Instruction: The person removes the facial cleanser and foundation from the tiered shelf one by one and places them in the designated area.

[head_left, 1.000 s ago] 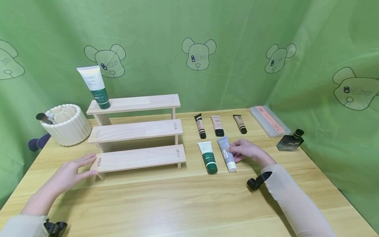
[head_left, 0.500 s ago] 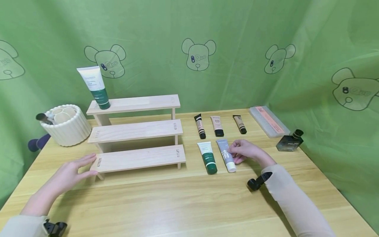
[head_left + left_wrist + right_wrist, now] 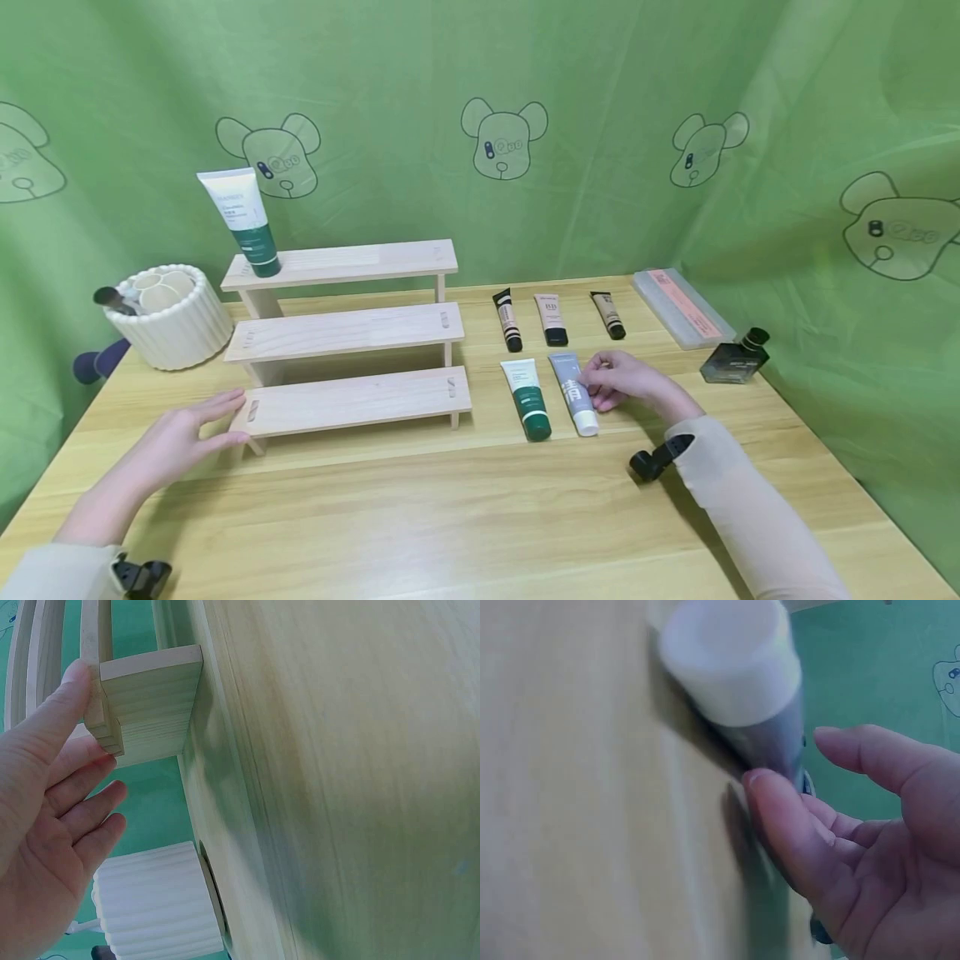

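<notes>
My left hand (image 3: 176,442) holds the left end of the lowest step of a pale wooden three-step display shelf (image 3: 352,404). In the left wrist view its thumb lies on the board (image 3: 94,697), with a finger on the far side and the others loosely bent. A blue-grey squeeze tube (image 3: 572,387) with a white cap (image 3: 735,660) lies on the table. Its right edge is between the thumb and index finger of my right hand (image 3: 622,383). Beside it lies a white-and-green tube (image 3: 527,398). A larger white-and-green tube (image 3: 243,223) stands on the top step.
Behind lie a striped black-capped tube (image 3: 507,321), a BB cream tube (image 3: 551,319) and a brown tube (image 3: 607,315). To the right are a clear flat case (image 3: 684,307) and a dark bottle (image 3: 735,357). A ribbed white brush holder (image 3: 176,329) stands left.
The blue-grey tube's top end has come down slightly toward me, and the tube now lies alongside the smaller white-and-green one. My left hand has stayed at the shelf.
</notes>
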Demonstrator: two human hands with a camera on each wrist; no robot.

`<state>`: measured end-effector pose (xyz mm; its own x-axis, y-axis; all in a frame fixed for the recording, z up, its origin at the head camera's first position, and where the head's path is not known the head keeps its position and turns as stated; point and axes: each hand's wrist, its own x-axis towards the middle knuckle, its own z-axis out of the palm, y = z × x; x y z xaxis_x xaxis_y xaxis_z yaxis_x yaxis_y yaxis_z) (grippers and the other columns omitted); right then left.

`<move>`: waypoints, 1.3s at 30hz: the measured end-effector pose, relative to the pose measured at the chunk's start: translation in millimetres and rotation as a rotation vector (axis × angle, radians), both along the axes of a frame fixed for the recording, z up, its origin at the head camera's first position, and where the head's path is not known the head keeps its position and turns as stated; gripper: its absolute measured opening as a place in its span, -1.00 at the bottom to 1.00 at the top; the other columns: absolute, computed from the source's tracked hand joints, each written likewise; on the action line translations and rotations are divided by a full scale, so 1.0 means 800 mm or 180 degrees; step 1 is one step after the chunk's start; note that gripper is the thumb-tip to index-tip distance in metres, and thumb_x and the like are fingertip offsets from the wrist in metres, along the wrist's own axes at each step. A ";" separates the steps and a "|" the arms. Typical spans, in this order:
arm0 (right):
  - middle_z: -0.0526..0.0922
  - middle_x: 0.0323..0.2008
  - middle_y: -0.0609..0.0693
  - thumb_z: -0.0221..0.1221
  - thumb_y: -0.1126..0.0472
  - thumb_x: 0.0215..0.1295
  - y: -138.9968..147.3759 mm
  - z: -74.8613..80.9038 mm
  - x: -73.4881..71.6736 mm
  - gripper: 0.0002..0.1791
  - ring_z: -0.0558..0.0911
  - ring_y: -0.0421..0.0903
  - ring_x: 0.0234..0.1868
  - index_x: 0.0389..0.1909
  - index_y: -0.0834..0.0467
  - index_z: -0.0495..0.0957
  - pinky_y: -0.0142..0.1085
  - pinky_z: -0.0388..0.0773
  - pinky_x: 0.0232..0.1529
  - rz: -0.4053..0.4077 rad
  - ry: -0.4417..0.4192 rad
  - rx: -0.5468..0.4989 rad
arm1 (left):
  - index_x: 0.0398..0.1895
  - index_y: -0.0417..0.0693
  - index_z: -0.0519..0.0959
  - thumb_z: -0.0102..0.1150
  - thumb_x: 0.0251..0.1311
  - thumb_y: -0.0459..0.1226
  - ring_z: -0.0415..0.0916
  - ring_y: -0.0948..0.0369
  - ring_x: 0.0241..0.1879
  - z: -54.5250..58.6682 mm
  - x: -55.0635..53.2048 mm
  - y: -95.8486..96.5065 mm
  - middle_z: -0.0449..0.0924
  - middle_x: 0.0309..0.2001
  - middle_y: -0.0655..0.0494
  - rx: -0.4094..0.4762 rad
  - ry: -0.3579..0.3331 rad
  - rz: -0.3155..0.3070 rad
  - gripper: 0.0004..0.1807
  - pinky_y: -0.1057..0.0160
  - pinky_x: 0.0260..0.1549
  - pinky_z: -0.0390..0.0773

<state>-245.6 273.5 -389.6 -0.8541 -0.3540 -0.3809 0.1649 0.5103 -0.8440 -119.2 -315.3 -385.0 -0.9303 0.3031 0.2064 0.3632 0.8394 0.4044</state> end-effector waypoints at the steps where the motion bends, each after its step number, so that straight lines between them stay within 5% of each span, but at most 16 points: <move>1: 0.53 -0.38 0.21 0.09 0.26 0.29 0.000 0.004 0.000 -0.67 0.59 -0.05 -0.49 -0.12 0.44 0.28 -0.22 0.65 -0.43 0.0017 0.0045 0.0009 | 0.08 -0.41 0.42 0.31 0.02 -0.10 0.29 -0.34 0.05 0.000 0.000 0.000 0.35 0.13 -0.34 0.0000 0.0013 -0.0004 -0.34 -0.31 -0.07 0.30; 15: 0.54 -0.32 0.28 0.07 0.23 0.30 -0.039 0.075 -0.029 -0.60 0.60 0.15 -0.35 -0.02 0.46 0.29 -0.15 0.64 -0.33 0.0098 0.0802 -0.0106 | 0.12 -0.39 0.40 0.28 0.05 -0.06 0.26 -0.33 0.08 0.003 0.000 0.001 0.32 0.16 -0.32 -0.0055 -0.0133 0.0051 -0.31 -0.30 -0.01 0.27; 28: 0.53 -0.32 0.18 0.15 0.23 0.25 -0.148 0.144 -0.064 -0.73 0.57 0.16 -0.30 -0.10 0.29 0.40 -0.14 0.64 -0.31 0.0067 0.1422 -0.0416 | 0.11 -0.40 0.41 0.28 0.04 -0.06 0.28 -0.32 0.07 0.005 0.001 0.003 0.33 0.15 -0.33 -0.0055 -0.0109 0.0043 -0.31 -0.29 -0.01 0.28; 39: 0.55 -0.32 0.20 0.16 0.24 0.25 -0.242 0.175 -0.081 -0.78 0.59 0.05 -0.34 -0.15 0.25 0.43 -0.18 0.63 -0.33 0.0353 0.1577 -0.0563 | 0.11 -0.40 0.41 0.28 0.05 -0.06 0.27 -0.31 0.08 0.005 0.000 0.002 0.33 0.15 -0.33 -0.0046 -0.0119 0.0030 -0.32 -0.29 0.00 0.28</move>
<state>-310.4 79.6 -249.7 -0.8702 -0.4746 0.1321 -0.3219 0.3449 -0.8817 -119.2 -313.7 -381.0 -0.9401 0.2970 0.1672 0.3401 0.8485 0.4054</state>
